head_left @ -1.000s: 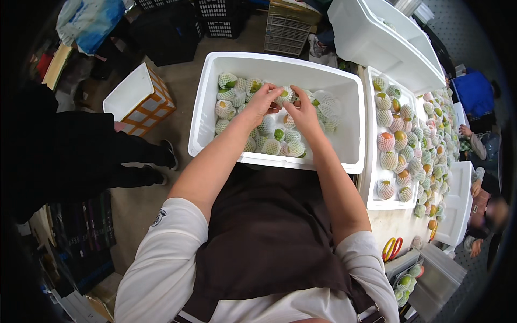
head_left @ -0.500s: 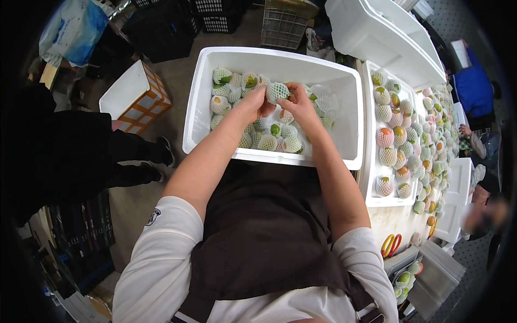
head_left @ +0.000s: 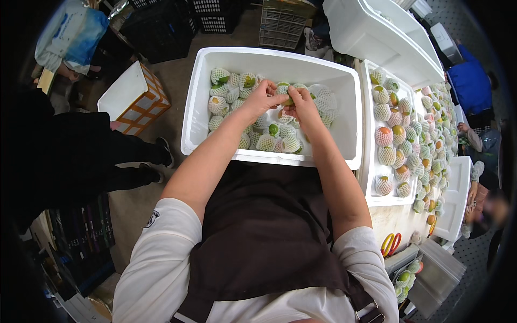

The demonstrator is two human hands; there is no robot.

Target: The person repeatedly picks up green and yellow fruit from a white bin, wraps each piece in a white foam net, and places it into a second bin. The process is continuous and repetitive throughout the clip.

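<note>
A white foam box point(head_left: 272, 157) stands before me, with round fruits in foam net sleeves point(head_left: 266, 142) inside, some showing orange skin or green leaf. Over these, my left hand point(head_left: 262, 101) is closed, its thumb and fingertips pinched together. Facing it, my right hand point(head_left: 304, 106) is also closed, fingertips meeting the left ones. A small green piece shows between the fingertips; whether it is leaf or fruit skin I cannot make out. Just behind them a netted green fruit point(head_left: 282, 86) is partly hidden by the fingers.
To the right, a white tray point(head_left: 369, 185) holds netted fruits, with many more beyond it. Red-and-yellow scissors point(head_left: 391, 245) lie nearer me. A white-and-orange box point(head_left: 142, 107) stands on the floor at left, beside a person in black point(head_left: 81, 161). Black crates point(head_left: 218, 16) are at the back.
The netted fruit that was raised between both hands no longer shows there. My fingertips have come together in a pinch, the left hand's thumb reaching toward the right.
</note>
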